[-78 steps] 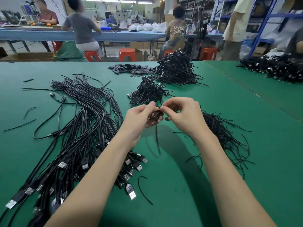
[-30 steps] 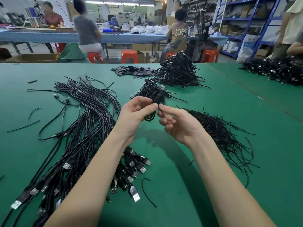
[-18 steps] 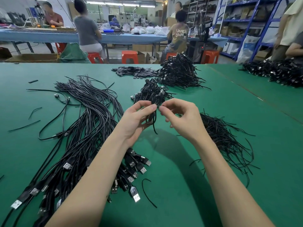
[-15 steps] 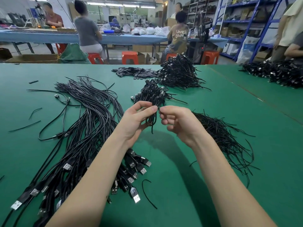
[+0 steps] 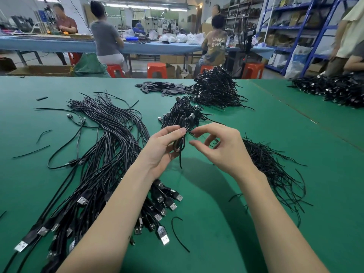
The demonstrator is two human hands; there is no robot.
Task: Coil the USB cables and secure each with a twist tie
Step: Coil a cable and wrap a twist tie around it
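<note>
My left hand (image 5: 161, 148) is shut on a small coiled black USB cable (image 5: 179, 145), held upright above the green table (image 5: 216, 223). A black twist tie (image 5: 180, 161) wraps the coil, and one end hangs down below it. My right hand (image 5: 222, 150) is just right of the coil with thumb and index finger apart; the index tip is at the tie's stub at the top of the coil. Several uncoiled USB cables (image 5: 102, 154) lie in a long bundle to the left, partly under my left forearm.
A heap of loose twist ties (image 5: 273, 172) lies to the right. Tied coils (image 5: 183, 115) are piled just beyond my hands, with a bigger pile (image 5: 216, 89) and flat black pieces (image 5: 163, 88) behind. Another cable heap (image 5: 334, 89) sits far right. People sit at benches beyond.
Across the frames my right hand has kept turning and re-gripping the tie at the top of the coil; now its fingers have spread apart. My left hand has held the coil almost in place.
</note>
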